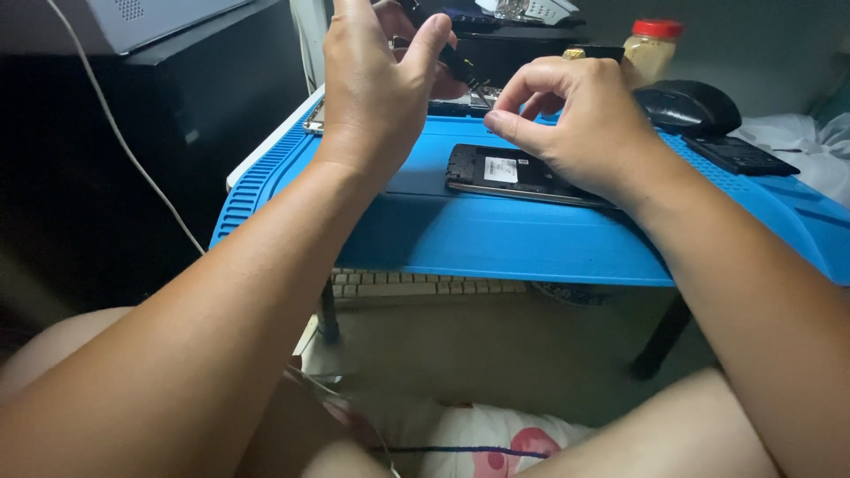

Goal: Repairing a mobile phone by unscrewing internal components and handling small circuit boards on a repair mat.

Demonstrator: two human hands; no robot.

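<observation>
Working from the near edge of the blue mat (pixel 496 235), you keep the opened phone (pixel 509 173) flat at its middle, back exposed, presumably so small parts stay on the mat. Your right hand (pixel 580 128) hovers over the phone's right half, thumb and forefinger pinched together; whether anything sits between them I cannot tell. Beyond the phone, your left hand (pixel 376 88) is raised, wrist bent, fingers closed on a dark slim tool (pixel 460 66) angled down toward the mat's far edge.

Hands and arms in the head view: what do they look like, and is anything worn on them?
Both are bare: the left hand and right hand show no gloves, rings, watch or bands, and both forearms are sleeveless right down to the frame's lower edge.
</observation>
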